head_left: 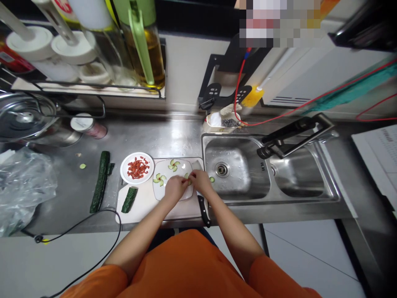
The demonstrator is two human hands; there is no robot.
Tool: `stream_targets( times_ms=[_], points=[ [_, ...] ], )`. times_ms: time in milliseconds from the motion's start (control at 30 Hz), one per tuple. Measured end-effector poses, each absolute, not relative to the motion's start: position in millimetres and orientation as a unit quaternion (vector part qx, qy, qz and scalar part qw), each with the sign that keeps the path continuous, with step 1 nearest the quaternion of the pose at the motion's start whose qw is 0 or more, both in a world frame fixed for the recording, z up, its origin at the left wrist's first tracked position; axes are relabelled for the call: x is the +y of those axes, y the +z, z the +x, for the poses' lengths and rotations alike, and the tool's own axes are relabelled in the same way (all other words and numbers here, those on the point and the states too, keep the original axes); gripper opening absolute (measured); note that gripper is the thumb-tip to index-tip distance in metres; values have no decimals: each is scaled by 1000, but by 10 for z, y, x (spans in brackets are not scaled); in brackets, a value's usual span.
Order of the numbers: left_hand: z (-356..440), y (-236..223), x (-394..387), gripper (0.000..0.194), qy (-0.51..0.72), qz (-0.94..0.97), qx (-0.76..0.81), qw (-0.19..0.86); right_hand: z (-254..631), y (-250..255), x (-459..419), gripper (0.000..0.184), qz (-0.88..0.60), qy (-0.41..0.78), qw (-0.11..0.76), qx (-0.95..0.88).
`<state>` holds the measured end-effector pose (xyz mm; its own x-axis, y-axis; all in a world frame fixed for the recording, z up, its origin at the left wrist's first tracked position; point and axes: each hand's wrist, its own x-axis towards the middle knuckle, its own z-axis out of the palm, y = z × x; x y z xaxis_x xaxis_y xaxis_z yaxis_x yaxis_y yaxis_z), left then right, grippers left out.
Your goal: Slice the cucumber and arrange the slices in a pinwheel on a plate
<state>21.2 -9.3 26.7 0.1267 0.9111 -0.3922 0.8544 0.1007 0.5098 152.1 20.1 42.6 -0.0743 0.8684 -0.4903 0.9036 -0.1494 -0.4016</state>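
Holds L hand (176,188) & R hand (201,181) together w/ narrow grip at cuke slices (186,176) on R side of plate (161,164), prob. for fine control; can't tell if holding any. Has red bits (138,168) in dish (123,175) beside, prob. for reach.

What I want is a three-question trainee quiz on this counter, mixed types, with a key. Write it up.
1. As the person sees it, where is the round white dish of small red pieces relative to the squarish plate?
A. Left of it
B. Right of it
C. Underneath it

2. True or false: the black-handled knife lies on the same side of the plate as the sink.

3. How many cucumber pinwheels on the plate show clear of the left hand and right hand?

Key: 1. A; 2. True; 3. Two.
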Motion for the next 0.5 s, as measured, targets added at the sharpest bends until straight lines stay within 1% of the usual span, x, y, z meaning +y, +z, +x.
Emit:
stream_targets(
  times_ms=[200, 500],
  points=[
    [192, 256, -99, 26, 46, 670, 660, 336, 1525, 431, 191, 22, 682, -339, 17, 648],
    [203, 293, -103, 28, 39, 667, 664, 336, 1559, 405, 158, 19, 686, -339, 0, 644]
  ],
)
